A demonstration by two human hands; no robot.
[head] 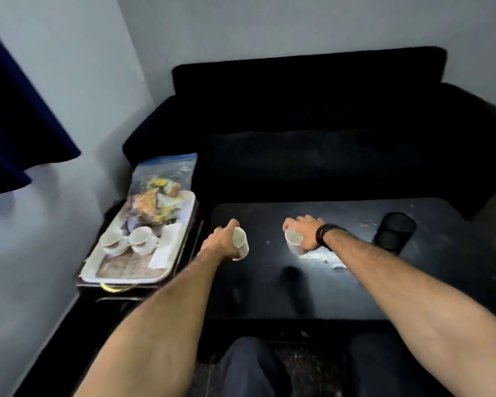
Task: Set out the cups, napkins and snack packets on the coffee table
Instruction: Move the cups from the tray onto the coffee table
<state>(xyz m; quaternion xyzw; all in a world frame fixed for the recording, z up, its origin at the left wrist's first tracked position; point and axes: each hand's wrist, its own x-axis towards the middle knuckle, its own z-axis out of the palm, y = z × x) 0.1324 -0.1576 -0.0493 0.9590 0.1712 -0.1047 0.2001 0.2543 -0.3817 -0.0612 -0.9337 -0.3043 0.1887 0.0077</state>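
Observation:
My left hand grips a white cup at the left part of the black coffee table. My right hand is closed over a second white cup near the table's middle. To the left, a white tray carries two more white cups, folded white napkins and a clear zip bag of snack packets. The image is a little blurred.
A black mesh holder stands at the table's right. A dark sofa runs behind the table. The tray rests on a dark side stand by the wall. A blue curtain hangs at far left. My knees are under the near edge.

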